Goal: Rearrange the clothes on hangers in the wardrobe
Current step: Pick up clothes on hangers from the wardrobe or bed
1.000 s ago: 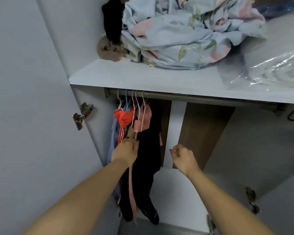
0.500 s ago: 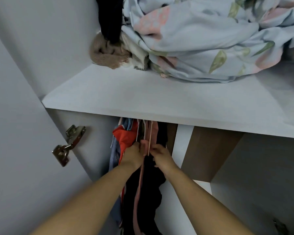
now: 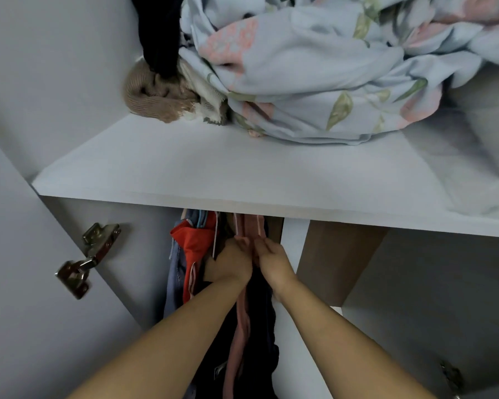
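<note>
Where the pink garment [image 3: 249,230] hangs just under the shelf [image 3: 242,174], your right grip [image 3: 274,262] pinches its fabric. Your left grip [image 3: 231,264] curls onto it too, apparently; fingertips hidden. Red garment [image 3: 193,246] hangs left of it. Floral bedding [image 3: 314,82] lies on the shelf.

I see a dim, soft, cool light with deep shadow under the shelf [image 3: 242,174], a slightly blurred picture, and straight lines that bend near the wide-angle edges.
</note>
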Demonstrator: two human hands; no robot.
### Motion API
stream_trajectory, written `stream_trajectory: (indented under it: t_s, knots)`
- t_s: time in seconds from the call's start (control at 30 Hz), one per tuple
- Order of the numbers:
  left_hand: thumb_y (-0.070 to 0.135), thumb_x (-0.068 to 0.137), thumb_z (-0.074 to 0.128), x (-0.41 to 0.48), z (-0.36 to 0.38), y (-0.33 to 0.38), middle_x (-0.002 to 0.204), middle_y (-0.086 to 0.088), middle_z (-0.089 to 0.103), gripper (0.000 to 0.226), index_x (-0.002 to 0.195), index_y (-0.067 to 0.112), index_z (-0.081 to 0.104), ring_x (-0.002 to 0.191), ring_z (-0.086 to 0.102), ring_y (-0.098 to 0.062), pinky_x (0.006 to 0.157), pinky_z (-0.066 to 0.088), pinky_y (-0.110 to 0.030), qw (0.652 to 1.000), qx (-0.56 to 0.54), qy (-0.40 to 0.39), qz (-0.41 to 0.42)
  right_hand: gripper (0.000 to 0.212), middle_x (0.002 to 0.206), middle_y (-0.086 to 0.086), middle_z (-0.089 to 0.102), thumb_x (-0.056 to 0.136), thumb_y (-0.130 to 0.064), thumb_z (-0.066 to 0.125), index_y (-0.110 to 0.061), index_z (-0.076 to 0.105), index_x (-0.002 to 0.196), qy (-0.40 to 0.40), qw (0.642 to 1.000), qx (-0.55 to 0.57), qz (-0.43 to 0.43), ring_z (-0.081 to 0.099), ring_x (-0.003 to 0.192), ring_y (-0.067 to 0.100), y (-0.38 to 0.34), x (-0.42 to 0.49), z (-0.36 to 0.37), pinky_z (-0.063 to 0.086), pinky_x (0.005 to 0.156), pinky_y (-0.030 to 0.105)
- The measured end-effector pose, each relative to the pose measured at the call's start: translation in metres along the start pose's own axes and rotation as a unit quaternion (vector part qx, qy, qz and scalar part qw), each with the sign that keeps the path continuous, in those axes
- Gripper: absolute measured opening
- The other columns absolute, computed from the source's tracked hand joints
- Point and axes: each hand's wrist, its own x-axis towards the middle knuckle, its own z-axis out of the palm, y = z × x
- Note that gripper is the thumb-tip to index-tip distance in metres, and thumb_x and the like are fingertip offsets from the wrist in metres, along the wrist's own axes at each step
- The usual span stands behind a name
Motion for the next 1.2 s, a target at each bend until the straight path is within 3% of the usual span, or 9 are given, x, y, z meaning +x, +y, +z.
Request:
stream_trajectory:
  t_s: [0.07,0.17,0.23,0.4,0.53,0.8,0.9,1.0,1.2]
  knots:
    - [0.029,0.103,0.030,-0.015,0.001,0.008,0.113,-0.015,0.065,0.038,0.113,0.004,0.057,0.109,0.060,-0.030,0.082,0.039,-0.023,0.999,-0.037,0.035,0.007,0.035,0.076,-0.008,0.068,0.102,-0.033,0.040,-0.013,0.068,0.096,0.005,0.999,0.024,-0.020,0.063,0.074,0.005,-0.007,-0.007,-0.008,0.047,0.071,0.016]
    - [0.028,0.104,0.029,-0.034,0.004,0.015,0.101,-0.012,0.066,0.041,0.106,0.003,0.061,0.099,0.062,-0.026,0.077,0.043,-0.026,0.990,-0.123,0.047,0.050,0.037,0.051,-0.011,0.046,0.103,-0.027,0.038,-0.017,0.054,0.070,0.037,0.997,0.049,-0.039,0.043,0.048,0.003,-0.016,-0.023,-0.019,0.035,0.052,0.015]
    - [0.030,0.104,0.028,-0.044,0.009,0.017,0.093,-0.008,0.064,0.043,0.101,0.004,0.062,0.093,0.062,-0.026,0.073,0.041,-0.025,0.985,-0.160,0.026,0.061,0.038,0.050,-0.008,0.039,0.102,-0.026,0.039,-0.015,0.046,0.066,0.048,0.996,0.050,-0.048,0.036,0.049,0.008,-0.018,-0.034,-0.026,0.031,0.051,0.019]
    - [0.037,0.103,0.029,-0.074,0.015,0.021,0.090,-0.013,0.066,0.047,0.095,0.004,0.062,0.086,0.062,-0.026,0.068,0.040,-0.027,0.981,-0.177,0.011,0.085,0.038,0.051,-0.005,0.039,0.101,-0.024,0.041,-0.014,0.045,0.065,0.065,0.995,0.050,-0.061,0.036,0.048,0.007,-0.016,-0.070,-0.046,0.032,0.052,0.021]
    - [0.041,0.102,0.031,-0.111,0.016,0.029,0.089,-0.009,0.064,0.047,0.095,0.005,0.060,0.084,0.060,-0.023,0.068,0.038,-0.028,0.983,-0.145,-0.007,0.115,0.042,0.048,-0.008,0.037,0.101,-0.023,0.042,-0.016,0.041,0.060,0.081,0.994,0.032,-0.073,0.032,0.045,0.006,-0.011,-0.108,-0.069,0.030,0.049,0.019]
    - [0.035,0.097,0.047,-0.218,0.046,0.046,0.087,-0.001,0.065,0.025,0.094,0.014,0.061,0.079,0.060,-0.010,0.066,0.045,-0.022,0.964,-0.209,-0.083,0.143,0.037,0.053,-0.006,0.042,0.102,-0.021,0.040,-0.013,0.047,0.067,0.098,0.992,0.034,-0.077,0.038,0.049,0.006,0.014,-0.197,-0.125,0.035,0.051,0.017]
    - [0.033,0.098,0.047,-0.256,0.065,0.047,0.092,-0.004,0.066,0.023,0.097,0.015,0.061,0.085,0.063,-0.016,0.073,0.050,-0.028,0.962,-0.214,-0.110,0.132,0.035,0.055,-0.002,0.042,0.102,-0.018,0.039,-0.010,0.045,0.068,0.114,0.991,0.015,-0.074,0.038,0.048,0.005,0.031,-0.230,-0.146,0.035,0.050,0.014]
    - [0.031,0.098,0.046,-0.287,0.080,0.048,0.093,-0.007,0.065,0.021,0.100,0.014,0.059,0.084,0.062,-0.017,0.070,0.048,-0.027,0.959,-0.217,-0.143,0.112,0.041,0.053,-0.003,0.041,0.101,-0.017,0.039,-0.013,0.043,0.061,0.133,0.989,0.014,-0.066,0.037,0.045,0.003,0.043,-0.260,-0.161,0.034,0.046,0.011]
    - [0.039,0.093,0.050,-0.324,0.100,0.052,0.094,-0.005,0.070,0.026,0.100,0.019,0.065,0.089,0.067,-0.019,0.086,0.054,-0.041,0.945,-0.216,-0.225,0.102,0.041,0.053,-0.001,0.040,0.100,-0.017,0.041,-0.014,0.041,0.059,0.193,0.980,0.020,-0.049,0.034,0.049,0.008,0.061,-0.310,-0.185,0.032,0.052,0.020]
